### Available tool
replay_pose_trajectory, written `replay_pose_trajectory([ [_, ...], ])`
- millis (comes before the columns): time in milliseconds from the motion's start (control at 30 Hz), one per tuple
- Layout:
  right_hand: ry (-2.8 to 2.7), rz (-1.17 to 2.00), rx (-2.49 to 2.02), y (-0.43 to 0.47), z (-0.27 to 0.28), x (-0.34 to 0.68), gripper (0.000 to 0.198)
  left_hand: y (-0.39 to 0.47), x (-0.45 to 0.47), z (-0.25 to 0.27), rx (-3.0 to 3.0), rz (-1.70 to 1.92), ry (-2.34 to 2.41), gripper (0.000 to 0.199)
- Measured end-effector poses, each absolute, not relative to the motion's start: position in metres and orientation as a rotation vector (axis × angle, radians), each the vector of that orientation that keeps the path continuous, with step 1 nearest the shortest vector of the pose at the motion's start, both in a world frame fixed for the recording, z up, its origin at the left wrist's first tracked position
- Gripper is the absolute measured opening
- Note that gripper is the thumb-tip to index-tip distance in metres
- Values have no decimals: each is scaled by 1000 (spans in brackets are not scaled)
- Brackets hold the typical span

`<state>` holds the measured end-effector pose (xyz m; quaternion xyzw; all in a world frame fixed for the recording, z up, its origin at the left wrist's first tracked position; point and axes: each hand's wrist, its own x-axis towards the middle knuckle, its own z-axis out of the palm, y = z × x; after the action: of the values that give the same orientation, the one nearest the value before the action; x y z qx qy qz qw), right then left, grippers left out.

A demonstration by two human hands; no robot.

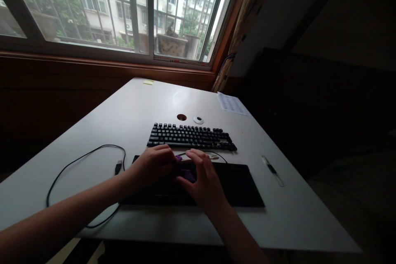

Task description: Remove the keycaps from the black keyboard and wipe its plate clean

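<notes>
A dark keyboard base (pixel 241 185) lies flat near the table's front edge, its surface too dim to make out in detail. Over its middle, my left hand (pixel 154 163) has its fingers curled on a small purple cloth (pixel 187 174). From the other side my right hand (pixel 202 173) grips the same cloth, thumb low and fingers bent above it. Just behind the base, black keycaps (pixel 185 137) stand in keyboard rows with no frame visible around them. A pale slender item (pixel 213 157) lies between the two, partly hidden by my right hand.
A black cable (pixel 64 167) loops on the left, its USB plug (pixel 118 167) beside the base. On the right lies a thin clear tool with a dark middle (pixel 271 168). Farther back are a round hole (pixel 181 117), its white cover (pixel 198 120), printed paper (pixel 234 104) and a yellow note (pixel 148 82).
</notes>
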<state>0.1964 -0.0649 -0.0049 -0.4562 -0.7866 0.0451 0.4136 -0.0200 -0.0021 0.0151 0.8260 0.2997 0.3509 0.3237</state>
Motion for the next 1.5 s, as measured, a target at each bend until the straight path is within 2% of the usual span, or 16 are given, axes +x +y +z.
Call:
replay_pose_trajectory([
  [33, -1982, 108, -1149, -62, -11, 194, 63, -4, -18, 16, 2117, 910, 796, 10],
  [100, -1966, 97, -1171, -57, -22, 192, 59, -5, -16, 17, 1980, 885, 818, 8],
  [233, -1971, 114, -1191, -57, -27, 195, 33, -3, -16, 16, 1799, 793, 833, 12],
  [333, -2010, 202, -1151, -58, -19, 198, 22, 0, -19, 12, 1888, 800, 809, 10],
  [400, -1972, 322, -1131, -57, -14, 199, 20, 1, -20, 8, 2068, 865, 781, 8],
  [700, -1697, 781, -1317, -52, -5, 200, 12, 2, -30, -2, 2744, 1083, 437, 27],
  [900, -1596, 1124, -1267, -52, 3, 199, 29, 7, -36, 1, 2870, 1062, 359, 23],
  [1000, -1558, 1276, -1190, -52, 5, 199, 29, 7, -36, -1, 2855, 1031, 355, 20],
  [1200, -1534, 1073, -1336, -52, 3, 193, 19, 4, -33, -2, 2807, 993, 376, 21],
  [1367, -1670, 747, -1381, -53, 0, 197, 9, 4, -62, -4, 2676, 1027, 680, 49],
  [1500, -1870, 404, -1314, -50, -4, 205, 16, -5, -115, -14, 2515, 907, 898, 69],
])
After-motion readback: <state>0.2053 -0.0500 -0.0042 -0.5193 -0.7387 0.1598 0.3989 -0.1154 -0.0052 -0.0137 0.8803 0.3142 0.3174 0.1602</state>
